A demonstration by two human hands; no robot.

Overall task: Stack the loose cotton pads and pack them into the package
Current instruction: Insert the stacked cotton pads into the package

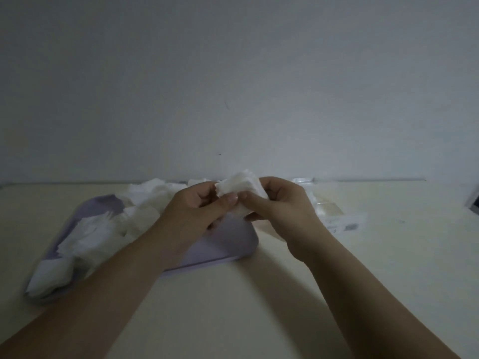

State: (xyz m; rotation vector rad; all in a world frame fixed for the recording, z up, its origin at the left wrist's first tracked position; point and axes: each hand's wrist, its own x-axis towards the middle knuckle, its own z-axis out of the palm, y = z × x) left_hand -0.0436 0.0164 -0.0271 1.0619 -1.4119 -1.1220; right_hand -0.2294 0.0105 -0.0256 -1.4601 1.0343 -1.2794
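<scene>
Hands meet above the lilac tray: our left hand and right hand both pinch a ragged white stack of cotton pads; loose pads heap the tray, clear package beside it.

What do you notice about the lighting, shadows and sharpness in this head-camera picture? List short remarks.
Head view: dim, grey light, no glare; faint soft shadows beside the forearms on the table; loose pads on the lilac tray blur into a white mass; the pad stack held by left hand and right hand shows few edges; the clear package is barely distinguishable.
</scene>
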